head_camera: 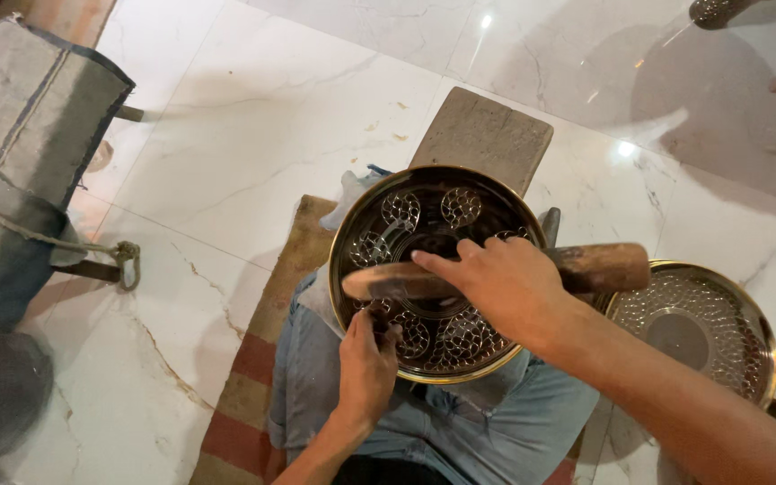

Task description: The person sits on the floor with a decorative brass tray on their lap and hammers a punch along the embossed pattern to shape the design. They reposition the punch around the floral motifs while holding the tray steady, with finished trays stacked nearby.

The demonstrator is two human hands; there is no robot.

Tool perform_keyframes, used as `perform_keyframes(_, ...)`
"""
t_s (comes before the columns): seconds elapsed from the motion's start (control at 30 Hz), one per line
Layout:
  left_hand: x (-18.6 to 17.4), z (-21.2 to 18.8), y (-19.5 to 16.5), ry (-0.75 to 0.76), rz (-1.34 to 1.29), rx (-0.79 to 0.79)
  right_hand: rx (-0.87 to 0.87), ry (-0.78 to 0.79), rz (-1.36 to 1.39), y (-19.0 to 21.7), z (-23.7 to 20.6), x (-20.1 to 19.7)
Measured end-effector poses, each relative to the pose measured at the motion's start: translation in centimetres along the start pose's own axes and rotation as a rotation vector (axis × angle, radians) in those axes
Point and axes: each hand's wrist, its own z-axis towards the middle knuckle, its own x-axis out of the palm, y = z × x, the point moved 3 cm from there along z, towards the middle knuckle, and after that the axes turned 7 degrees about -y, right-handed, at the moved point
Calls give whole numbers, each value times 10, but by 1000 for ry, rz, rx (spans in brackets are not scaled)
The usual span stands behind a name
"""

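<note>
We are mid-engraving the plate (460,211) on our lap: left hand (365,368) pinches something small, hidden, on its rim, right hand (505,283) wraps the mallet (586,268), whose next blow needs square aim.

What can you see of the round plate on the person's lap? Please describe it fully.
The plate is round, dark and shiny inside, with a brass-coloured rim and engraved flower-like medallions in a ring around its centre. It looks like metal. It lies face up, tilted a little, on the lap over blue cloth. The right hand holds a wooden mallet across it; the left hand touches its near rim.
</note>
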Motion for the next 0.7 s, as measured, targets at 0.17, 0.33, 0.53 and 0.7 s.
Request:
perform_keyframes(0.17, 5, 11, 0, 107, -36, -41, 98, -13, -15, -5, -11, 0)
perform_keyframes(0.33, 6, 19, -3, 237, -40, -23, 131, 80, -130, -16, -31, 8)
perform_keyframes(0.53, 24, 35, 7, 550, -13, 93, 374, 175, -80, -33, -72, 34)
perform_keyframes(0.7, 44, 46, 15, 744, 13, 267, 671, -20, 234, -39, -115, 88)
